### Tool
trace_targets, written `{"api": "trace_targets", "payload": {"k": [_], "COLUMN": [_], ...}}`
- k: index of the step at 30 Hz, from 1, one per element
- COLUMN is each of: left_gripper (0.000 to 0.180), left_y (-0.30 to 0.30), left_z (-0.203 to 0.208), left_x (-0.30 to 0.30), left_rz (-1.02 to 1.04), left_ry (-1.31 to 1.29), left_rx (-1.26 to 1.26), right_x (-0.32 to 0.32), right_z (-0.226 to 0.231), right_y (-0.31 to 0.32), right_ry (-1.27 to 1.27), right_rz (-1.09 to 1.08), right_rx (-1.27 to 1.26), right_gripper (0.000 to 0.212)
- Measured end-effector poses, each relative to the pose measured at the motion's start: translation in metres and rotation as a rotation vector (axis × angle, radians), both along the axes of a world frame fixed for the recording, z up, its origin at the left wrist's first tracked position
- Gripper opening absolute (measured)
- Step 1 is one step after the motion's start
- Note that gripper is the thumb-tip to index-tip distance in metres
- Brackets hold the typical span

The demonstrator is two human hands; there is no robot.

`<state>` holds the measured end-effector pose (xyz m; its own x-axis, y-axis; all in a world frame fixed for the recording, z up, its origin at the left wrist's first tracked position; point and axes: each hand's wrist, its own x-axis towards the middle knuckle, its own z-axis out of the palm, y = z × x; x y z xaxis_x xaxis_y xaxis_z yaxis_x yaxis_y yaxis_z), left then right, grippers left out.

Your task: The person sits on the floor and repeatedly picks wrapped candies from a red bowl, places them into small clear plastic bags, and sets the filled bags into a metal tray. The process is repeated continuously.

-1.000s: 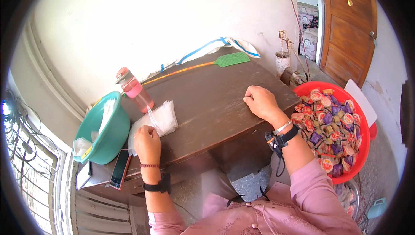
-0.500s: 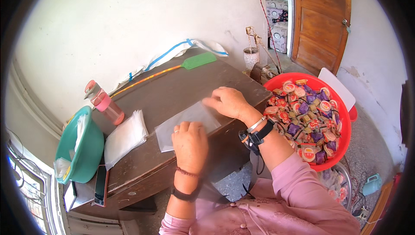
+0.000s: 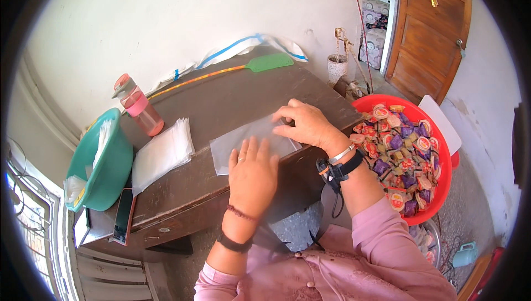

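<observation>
A clear plastic bag (image 3: 225,150) lies flat near the front edge of the dark brown table (image 3: 232,88). My left hand (image 3: 253,171) rests on its near left part with the fingers stretched out and a little spread. Over the bag's right side is my right hand (image 3: 311,126), its thumb and fingers bent but apart, with nothing visible between them. Left of the bag sits a stack of clear bags (image 3: 163,154).
A teal basin (image 3: 113,157) with bags inside and a phone (image 3: 124,215) are at the left. A pink bottle (image 3: 141,110) and a green fly swatter (image 3: 270,62) lie farther back. At the right stands a red basin (image 3: 444,176) full of wrapped snacks.
My left hand has gone from curled to stretched out flat on the bag. My right hand's thumb and fingers have spread. The whole view has shifted slightly.
</observation>
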<state>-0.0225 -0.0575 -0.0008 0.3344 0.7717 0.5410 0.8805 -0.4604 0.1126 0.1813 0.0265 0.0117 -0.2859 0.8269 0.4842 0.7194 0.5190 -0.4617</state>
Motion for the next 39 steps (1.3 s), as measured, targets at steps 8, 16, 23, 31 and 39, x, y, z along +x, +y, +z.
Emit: {"api": "trace_targets", "payload": {"k": [8,16,23,31,39], "left_gripper": [0.039,0.028,0.008,0.013,0.025], "left_y": [-0.022,-0.012,0.007,-0.004,-0.010], "left_z": [0.005,0.007,0.011,0.034,0.042], "left_x": [-0.063,-0.072,-0.064,-0.060,-0.066], "left_rz": [0.132,0.242,-0.008,-0.178,-0.046], "left_ry": [-0.111,-0.262,-0.837,-1.393,-1.256], "left_rx": [-0.010,0.003,-0.209,-0.557,-0.541], "right_x": [-0.002,-0.001,-0.002,-0.002,-0.004], "right_z": [-0.004,-0.003,0.000,0.001,0.003], "right_y": [0.004,0.004,0.001,0.001,-0.001], "right_ry": [0.046,0.053,0.082,0.082,0.079], "right_rz": [-0.006,-0.022,-0.036,-0.045,-0.053], "right_rx": [-0.006,-0.011,-0.070,-0.080,-0.089], "right_gripper": [0.018,0.016,0.014,0.014,0.015]}}
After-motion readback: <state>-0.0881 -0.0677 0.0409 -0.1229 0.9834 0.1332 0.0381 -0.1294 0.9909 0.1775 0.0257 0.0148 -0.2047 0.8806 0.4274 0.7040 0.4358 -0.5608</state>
